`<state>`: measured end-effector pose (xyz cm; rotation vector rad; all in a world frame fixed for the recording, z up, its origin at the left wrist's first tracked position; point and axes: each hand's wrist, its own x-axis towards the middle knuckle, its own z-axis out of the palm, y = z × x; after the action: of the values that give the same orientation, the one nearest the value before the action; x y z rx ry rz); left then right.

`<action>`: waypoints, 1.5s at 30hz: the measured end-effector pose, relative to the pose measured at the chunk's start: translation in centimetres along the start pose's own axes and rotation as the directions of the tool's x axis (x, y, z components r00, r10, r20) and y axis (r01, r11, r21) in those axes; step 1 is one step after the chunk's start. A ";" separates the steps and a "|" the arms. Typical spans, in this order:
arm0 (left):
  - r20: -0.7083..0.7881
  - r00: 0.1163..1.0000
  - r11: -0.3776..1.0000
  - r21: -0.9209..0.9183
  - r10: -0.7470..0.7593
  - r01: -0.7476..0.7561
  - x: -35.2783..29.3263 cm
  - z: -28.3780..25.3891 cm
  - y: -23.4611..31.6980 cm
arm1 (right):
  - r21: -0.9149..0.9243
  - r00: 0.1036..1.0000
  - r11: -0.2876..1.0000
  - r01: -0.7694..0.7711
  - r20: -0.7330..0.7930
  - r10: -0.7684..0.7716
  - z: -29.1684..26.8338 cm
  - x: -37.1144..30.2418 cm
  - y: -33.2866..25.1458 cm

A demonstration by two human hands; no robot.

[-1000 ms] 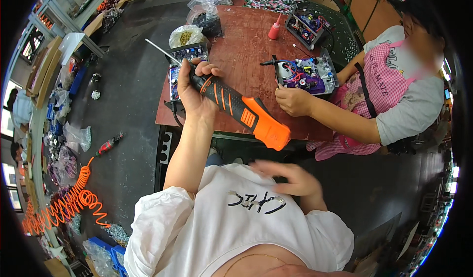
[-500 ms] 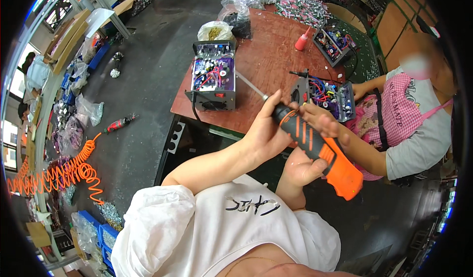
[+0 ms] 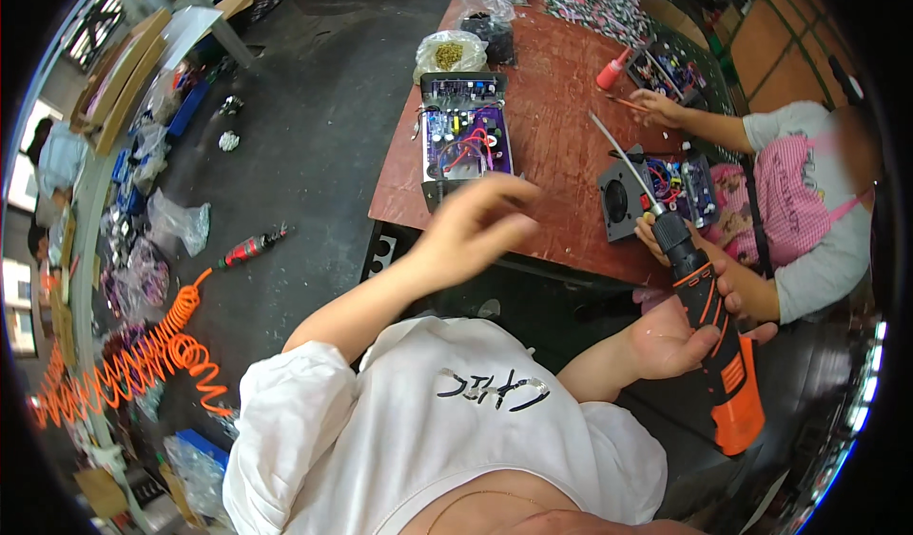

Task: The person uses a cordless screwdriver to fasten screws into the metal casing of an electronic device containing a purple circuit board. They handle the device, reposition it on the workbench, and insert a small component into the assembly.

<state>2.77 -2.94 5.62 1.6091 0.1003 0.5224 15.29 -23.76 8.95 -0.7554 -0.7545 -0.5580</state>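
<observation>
My right hand (image 3: 677, 337) grips a black and orange cordless screwdriver (image 3: 706, 297), held upright at a slant to the right of my body. Its long metal bit (image 3: 623, 159) points up and away over the table. Smeared by motion, my left hand (image 3: 480, 231) has its fingers apart and nothing in it. It hovers at the near side of an open electronic unit (image 3: 466, 140) with a purple circuit board and red wires. The hand hides the unit's front lower part.
A red-brown table (image 3: 556, 169) carries a second open unit with a fan (image 3: 623, 197), a bag of brass-coloured small parts (image 3: 450, 57) and a red bottle (image 3: 611, 71). At right, a co-worker in a pink checked apron (image 3: 797, 188) reaches over it. A red power tool (image 3: 252, 247) with orange coiled hose lies left.
My left hand has left the screwdriver and moved left to the near unit. My right hand has carried the screwdriver rightward. One co-worker's hand has reached toward the red bottle.
</observation>
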 end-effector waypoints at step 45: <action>0.419 0.827 0.695 0.717 -0.374 -0.049 21.9 2.5 -8.4 | -0.530 0.929 0.767 -0.362 -0.138 0.342 -12.4 -1.7 18.3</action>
<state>25.28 3.85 3.47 2.4307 0.0202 -0.1917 31.78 -21.88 -5.82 -1.3902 -0.3929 -0.4396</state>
